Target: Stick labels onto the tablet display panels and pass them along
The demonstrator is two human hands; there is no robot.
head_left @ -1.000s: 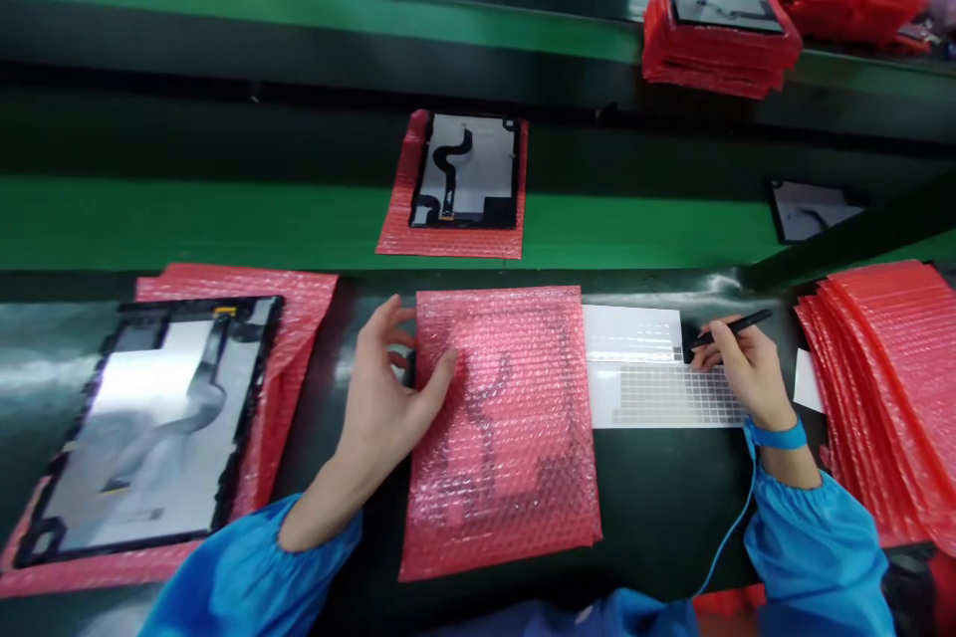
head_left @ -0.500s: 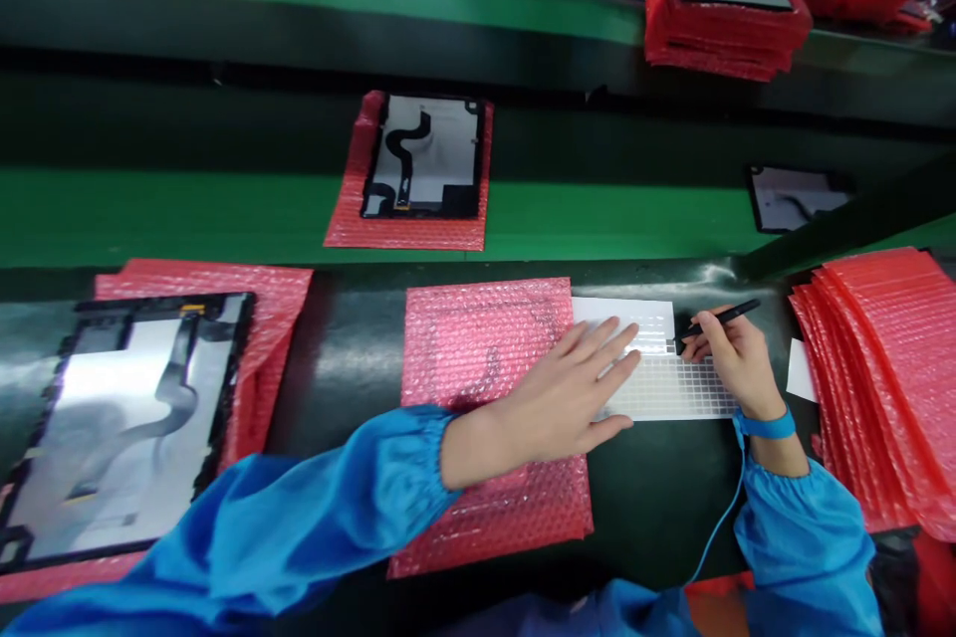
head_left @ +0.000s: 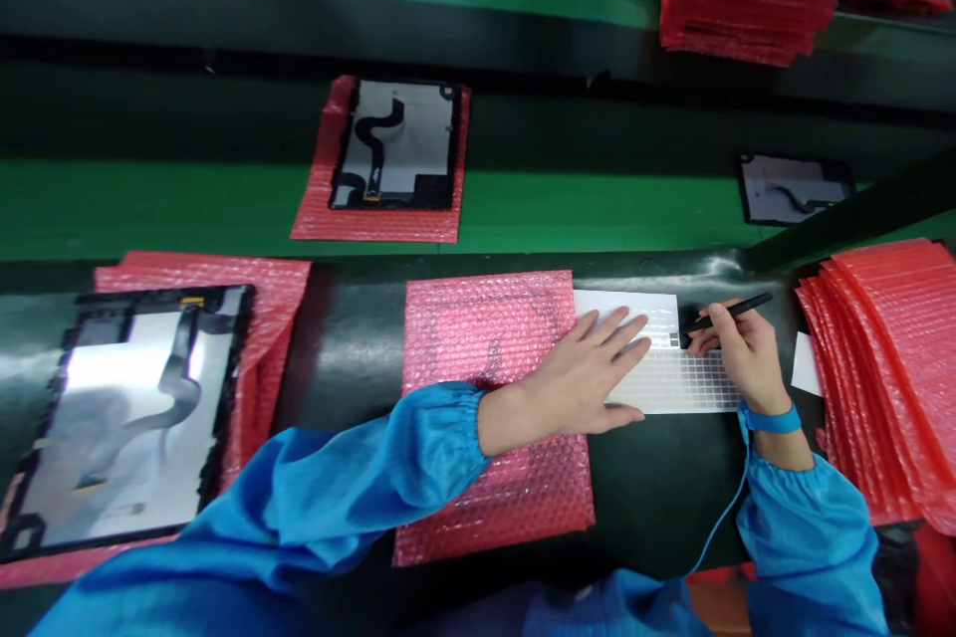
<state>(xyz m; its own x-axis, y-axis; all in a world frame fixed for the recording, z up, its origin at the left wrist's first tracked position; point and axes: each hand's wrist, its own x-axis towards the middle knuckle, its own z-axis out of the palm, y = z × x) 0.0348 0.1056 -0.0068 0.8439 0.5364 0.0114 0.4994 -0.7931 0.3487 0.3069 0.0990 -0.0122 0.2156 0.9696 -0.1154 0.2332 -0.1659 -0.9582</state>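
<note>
My left hand (head_left: 587,378) lies flat with fingers apart, across a pink bubble-wrap bag (head_left: 478,318) and the left part of a white label sheet (head_left: 634,306). A dark shape shows faintly through the bag. In my right hand (head_left: 747,358) is a black pen (head_left: 739,309), its tip down by small dark marks near the sheet's right side. The sheet's lower part carries a grid of small blank labels. A blue wrist strap (head_left: 777,421) with a thin cord goes round my right wrist.
At left, a display panel (head_left: 141,438) rests on red bubble wrap. Another panel (head_left: 418,139) on a bag sits on the green belt (head_left: 597,209), with a third panel (head_left: 792,187) farther right. Red bubble bags (head_left: 881,368) are stacked at right, near a dark slanted bar (head_left: 836,219).
The panel and bag on the green belt have shifted left. My right hand and pen have moved slightly right along the label sheet; the left hand stays spread over it.
</note>
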